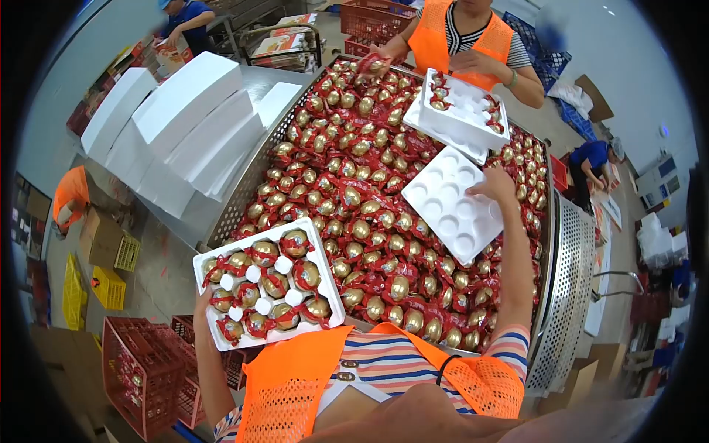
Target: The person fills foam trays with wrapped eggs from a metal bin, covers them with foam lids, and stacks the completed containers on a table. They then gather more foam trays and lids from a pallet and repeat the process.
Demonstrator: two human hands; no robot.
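My left hand point(203, 311) grips the left side of a white foam tray point(324, 267), its fingers partly hidden beneath. Gold eggs in red-ended wrappers point(265, 253) sit in the tray's pockets between white foam posts. On the right, my right hand point(492, 184) is closed on the upper right edge of a white foam panel point(443, 205) with round hollows. This panel lies tilted over a large heap of gold-and-red wrapped eggs point(360, 230). The heap fills a perforated metal table with raised sides point(238, 204).
Across the table, a person in an orange vest point(480, 37) holds wrapped eggs beside a partly filled foam box point(465, 125). Stacked white foam boxes point(185, 111) stand at the left. Red crates point(140, 369) and a yellow crate point(108, 288) are on the floor.
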